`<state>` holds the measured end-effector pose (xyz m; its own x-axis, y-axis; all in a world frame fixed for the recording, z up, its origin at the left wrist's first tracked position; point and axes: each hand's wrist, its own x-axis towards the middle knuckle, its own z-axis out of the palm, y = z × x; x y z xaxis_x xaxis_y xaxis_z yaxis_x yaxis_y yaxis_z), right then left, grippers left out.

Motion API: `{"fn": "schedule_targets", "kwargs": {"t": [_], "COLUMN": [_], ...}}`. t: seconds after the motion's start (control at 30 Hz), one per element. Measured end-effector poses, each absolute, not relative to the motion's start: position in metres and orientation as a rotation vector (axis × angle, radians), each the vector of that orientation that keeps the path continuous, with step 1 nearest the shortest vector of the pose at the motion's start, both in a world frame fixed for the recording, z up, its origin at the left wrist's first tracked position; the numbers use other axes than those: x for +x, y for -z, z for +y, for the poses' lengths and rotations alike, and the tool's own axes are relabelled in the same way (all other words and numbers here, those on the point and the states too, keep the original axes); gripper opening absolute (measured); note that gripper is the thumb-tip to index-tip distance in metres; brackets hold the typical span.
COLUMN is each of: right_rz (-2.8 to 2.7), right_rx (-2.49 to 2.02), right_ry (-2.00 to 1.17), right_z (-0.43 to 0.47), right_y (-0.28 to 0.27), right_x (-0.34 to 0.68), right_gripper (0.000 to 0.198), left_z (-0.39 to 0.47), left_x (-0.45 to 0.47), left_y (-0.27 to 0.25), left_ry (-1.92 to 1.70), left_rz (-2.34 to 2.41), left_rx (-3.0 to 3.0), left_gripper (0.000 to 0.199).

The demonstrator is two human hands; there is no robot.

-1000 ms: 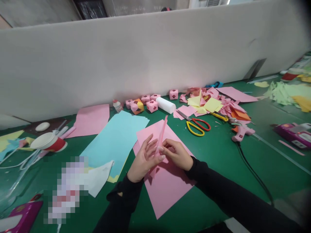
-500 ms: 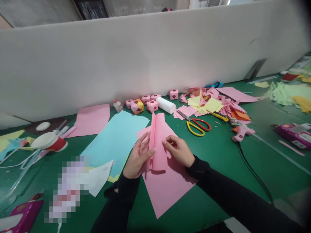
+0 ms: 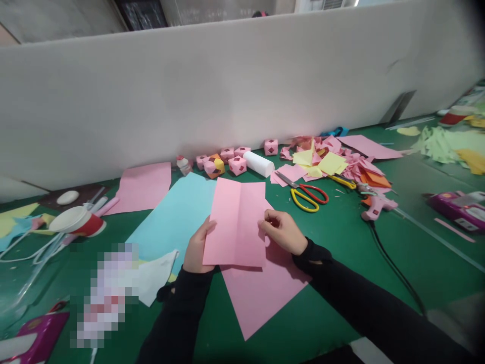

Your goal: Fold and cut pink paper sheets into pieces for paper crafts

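Observation:
A pink sheet of paper with a crease down its middle is held up between my two hands. My left hand grips its left edge, thumb in front and the other fingers hidden behind. At the right edge, my right hand pinches the paper between thumb and forefinger. Below it, a larger pink sheet lies on the green table, partly covered. To the left lie light blue sheets. Scissors with one red and one yellow handle rest beyond my right hand.
Pink paper cubes and a white roll line the white partition. Paper scraps are heaped at the back right. A pink glue gun trails a black cable. A paper cup stands left.
The pink sheet, earlier partly folded and curled together, is now spread nearly flat with its crease showing. My left hand has shifted slightly left to its outer edge.

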<state>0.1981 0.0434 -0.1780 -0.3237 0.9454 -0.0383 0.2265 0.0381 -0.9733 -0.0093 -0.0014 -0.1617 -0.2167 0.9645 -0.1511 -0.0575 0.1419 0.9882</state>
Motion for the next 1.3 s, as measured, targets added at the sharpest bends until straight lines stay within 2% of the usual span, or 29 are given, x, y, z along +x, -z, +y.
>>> {"fn": "schedule_targets", "kwargs": {"t": [0.13,0.27,0.33,0.43,0.57,0.7,0.8,0.87,0.93,1.1,1.3], "right_rz": [-1.613,-1.579,-1.582,-1.553,-1.414,-1.458,-1.597,-1.691,-1.770,-1.836,-1.909], "right_rx": [-1.138,-1.116,-1.162,-1.207,-1.207,-1.214,-1.272,-1.302,-1.324,-1.409,-1.424], "right_ry": [-1.425,-1.384,-1.320,-1.294,-1.365,-1.362,-1.323,-1.309,-1.298,-1.210,-0.892], "right_z": [0.047,0.058,0.065,0.074,0.083,0.084,0.080,0.077,0.075,0.077,0.091], "right_y": [0.177,0.182,0.184,0.185,0.188,0.196,0.200,0.201,0.201,0.197,0.204], "right_x": [0.202,0.210,0.214,0.221,0.227,0.227,0.223,0.221,0.220,0.216,0.207], "right_gripper": [0.023,0.031,0.039,0.046,0.044,0.043,0.040,0.038,0.035,0.034,0.034], "left_z": [0.000,-0.001,-0.003,-0.006,-0.005,-0.002,-0.002,-0.003,-0.003,-0.001,-0.002], "left_x": [-0.007,0.006,0.010,0.013,0.013,0.012,0.010,0.009,0.009,0.011,0.015], "left_y": [0.163,0.158,0.158,0.160,0.165,0.170,0.175,0.180,0.187,0.201,0.202], "left_ry": [-1.293,-1.213,-1.165,-1.056,-1.011,-1.224,-1.318,-1.211,-1.029,-0.666,-0.574], "left_rz": [1.399,1.113,1.051,1.046,1.133,1.377,1.613,1.671,1.698,1.800,1.834], "left_rx": [0.814,0.715,0.726,0.757,0.820,0.997,1.406,1.698,1.921,2.179,2.215], "left_gripper": [0.037,0.063,0.069,0.064,0.053,0.065,0.056,0.042,0.037,0.046,0.049]}}
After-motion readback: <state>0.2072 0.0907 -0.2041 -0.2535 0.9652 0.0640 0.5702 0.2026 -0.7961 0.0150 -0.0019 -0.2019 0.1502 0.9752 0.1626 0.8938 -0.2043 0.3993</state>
